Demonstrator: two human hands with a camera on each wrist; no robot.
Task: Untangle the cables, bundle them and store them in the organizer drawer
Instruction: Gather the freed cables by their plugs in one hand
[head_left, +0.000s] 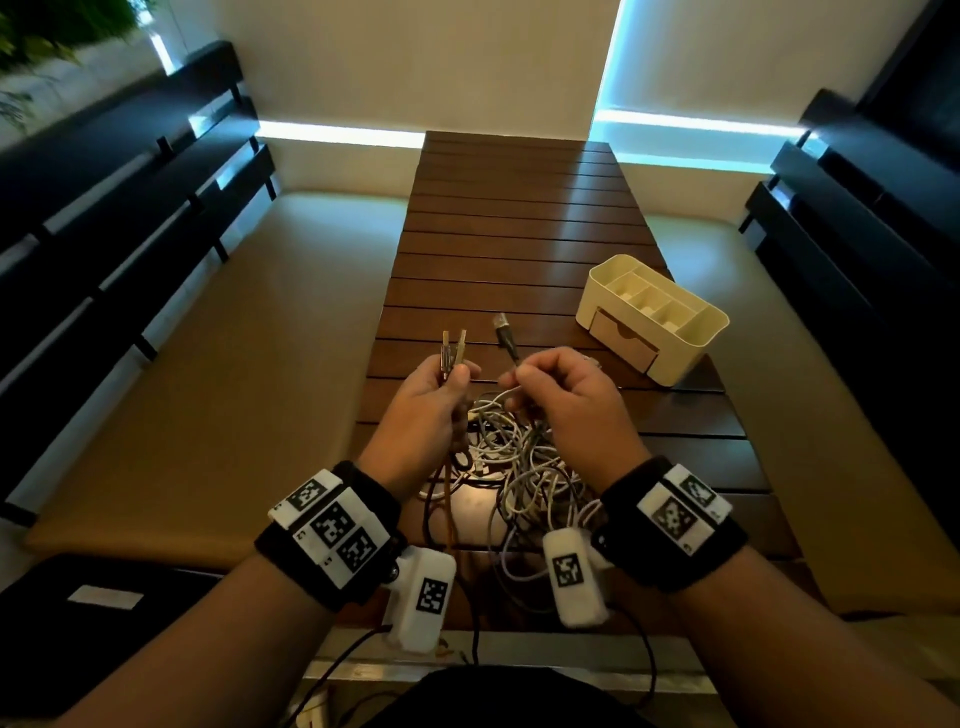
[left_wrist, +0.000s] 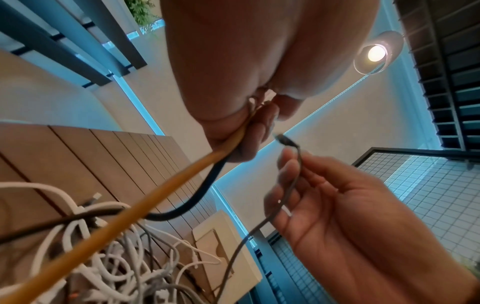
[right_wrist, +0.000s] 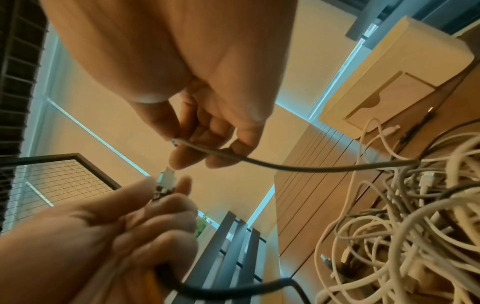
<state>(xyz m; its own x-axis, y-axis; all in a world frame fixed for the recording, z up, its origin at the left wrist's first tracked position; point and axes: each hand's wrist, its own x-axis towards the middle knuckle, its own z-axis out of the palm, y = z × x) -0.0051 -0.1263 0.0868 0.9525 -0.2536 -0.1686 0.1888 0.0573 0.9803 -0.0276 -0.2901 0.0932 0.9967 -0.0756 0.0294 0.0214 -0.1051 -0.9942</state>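
A tangle of white, grey and dark cables (head_left: 511, 462) lies on the wooden table between my wrists. My left hand (head_left: 436, 389) grips an orange cable (left_wrist: 166, 191) and a black cable (left_wrist: 207, 185), their two plugs (head_left: 453, 345) sticking up above the fist. My right hand (head_left: 550, 387) pinches a thin grey cable (right_wrist: 285, 167) just below its dark plug (head_left: 503, 327), which points up and away. Both hands are raised a little over the pile. The cream organizer (head_left: 652, 317) stands to the right, its small front drawer (head_left: 623, 338) closed.
The slatted wooden table (head_left: 519, 223) runs away from me. Padded beige benches (head_left: 234, 338) flank it on both sides, backed by dark slatted rails. A dark bag or cloth (head_left: 498, 696) lies at the near edge under my arms.
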